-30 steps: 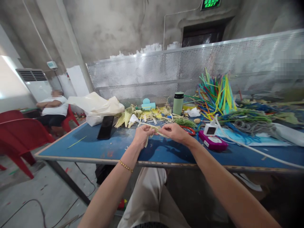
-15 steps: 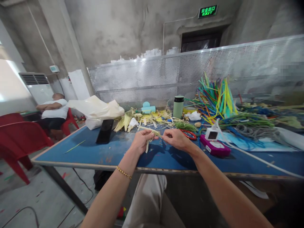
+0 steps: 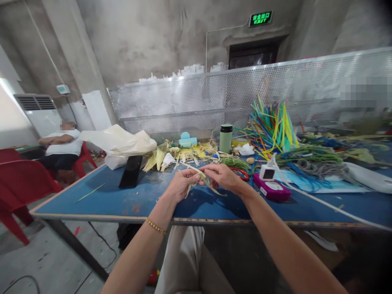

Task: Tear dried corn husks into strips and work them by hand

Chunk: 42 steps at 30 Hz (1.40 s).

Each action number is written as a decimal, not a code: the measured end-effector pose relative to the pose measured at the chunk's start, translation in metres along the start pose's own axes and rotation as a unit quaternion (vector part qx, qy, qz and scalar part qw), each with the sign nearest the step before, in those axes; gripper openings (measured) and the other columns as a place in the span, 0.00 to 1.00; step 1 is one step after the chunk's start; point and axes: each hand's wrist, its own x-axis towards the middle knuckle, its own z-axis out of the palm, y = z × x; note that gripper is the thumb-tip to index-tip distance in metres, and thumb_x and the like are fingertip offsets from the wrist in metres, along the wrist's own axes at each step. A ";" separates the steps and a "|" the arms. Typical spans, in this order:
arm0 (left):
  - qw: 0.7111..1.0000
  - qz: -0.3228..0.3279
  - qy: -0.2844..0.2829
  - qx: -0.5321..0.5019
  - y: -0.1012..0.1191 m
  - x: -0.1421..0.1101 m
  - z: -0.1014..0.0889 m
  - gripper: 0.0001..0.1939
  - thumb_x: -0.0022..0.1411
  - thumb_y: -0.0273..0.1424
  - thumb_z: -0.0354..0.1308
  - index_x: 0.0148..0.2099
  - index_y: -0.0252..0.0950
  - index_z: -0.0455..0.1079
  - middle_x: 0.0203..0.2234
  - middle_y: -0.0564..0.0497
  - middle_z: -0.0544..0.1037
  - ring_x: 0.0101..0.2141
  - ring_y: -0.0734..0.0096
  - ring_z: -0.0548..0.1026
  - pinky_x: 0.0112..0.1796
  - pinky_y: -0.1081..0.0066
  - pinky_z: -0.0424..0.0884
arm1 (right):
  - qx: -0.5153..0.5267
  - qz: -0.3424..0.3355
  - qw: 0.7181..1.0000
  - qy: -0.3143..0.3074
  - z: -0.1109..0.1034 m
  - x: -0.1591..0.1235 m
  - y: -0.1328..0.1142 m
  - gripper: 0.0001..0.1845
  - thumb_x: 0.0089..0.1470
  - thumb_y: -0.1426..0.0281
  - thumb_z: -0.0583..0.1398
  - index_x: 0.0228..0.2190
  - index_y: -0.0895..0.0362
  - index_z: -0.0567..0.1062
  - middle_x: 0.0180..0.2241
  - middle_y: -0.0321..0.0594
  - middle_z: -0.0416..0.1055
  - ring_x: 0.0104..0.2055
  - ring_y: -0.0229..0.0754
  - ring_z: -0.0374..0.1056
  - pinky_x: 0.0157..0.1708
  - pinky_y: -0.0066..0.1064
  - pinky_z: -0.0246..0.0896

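Note:
Both my hands are above the near middle of the blue table (image 3: 101, 200), pinching thin pale yellow leaf strips (image 3: 204, 179) between them. My left hand (image 3: 180, 184), with a gold bracelet on its wrist, is closed on the strips' left part, and loose ends hang below it. My right hand (image 3: 224, 177) is closed on their right part, fingertips close to the left hand's. One strip end trails down to the right toward the table.
A black phone (image 3: 130, 171) lies left of my hands, near a cream plastic bag (image 3: 121, 143). Behind are leaf scraps (image 3: 171, 155), a green flask (image 3: 226, 138), red scissors (image 3: 241, 173), a magenta device (image 3: 272, 190) and coloured strips (image 3: 272, 126). A person sits on a red chair at far left.
My hands have come closer together, and the strips are now bent between them with one end trailing to the right. The view has shifted slightly.

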 end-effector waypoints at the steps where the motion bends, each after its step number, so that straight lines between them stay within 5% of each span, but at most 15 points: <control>1: 1.000 0.004 -0.005 0.008 0.000 -0.001 0.001 0.16 0.38 0.28 0.73 0.30 0.27 0.74 0.23 0.48 0.77 0.24 0.72 0.75 0.30 0.73 0.68 | 0.010 0.002 1.000 -0.026 0.000 -0.001 0.000 0.19 0.57 0.61 0.52 0.42 0.59 0.76 0.17 0.35 0.68 0.17 0.36 0.63 0.18 0.27 0.59; 13: 0.999 -0.009 -0.041 0.019 -0.001 -0.001 -0.001 0.16 0.41 0.31 0.72 0.32 0.27 0.75 0.26 0.48 0.77 0.24 0.73 0.75 0.30 0.73 0.69 | 0.007 0.023 1.000 0.001 0.001 -0.003 0.000 0.08 0.51 0.65 0.57 0.28 0.58 0.71 0.15 0.32 0.65 0.15 0.34 0.60 0.16 0.25 0.56; 18: 0.999 -0.008 -0.033 0.014 0.000 -0.002 0.001 0.18 0.46 0.39 0.69 0.32 0.28 0.73 0.25 0.48 0.76 0.22 0.74 0.73 0.28 0.72 0.70 | 0.004 0.014 1.000 0.003 0.002 -0.002 0.000 0.10 0.52 0.63 0.57 0.28 0.57 0.70 0.14 0.31 0.65 0.15 0.34 0.59 0.16 0.26 0.56; 42: 0.997 0.003 0.000 0.075 0.000 -0.001 0.001 0.15 0.46 0.36 0.68 0.27 0.29 0.72 0.18 0.50 0.71 0.16 0.84 0.61 0.18 0.78 0.51 | -0.085 -0.052 0.993 0.070 0.003 0.001 0.000 0.11 0.51 0.64 0.57 0.24 0.58 0.71 0.16 0.33 0.62 0.22 0.35 0.58 0.24 0.27 0.52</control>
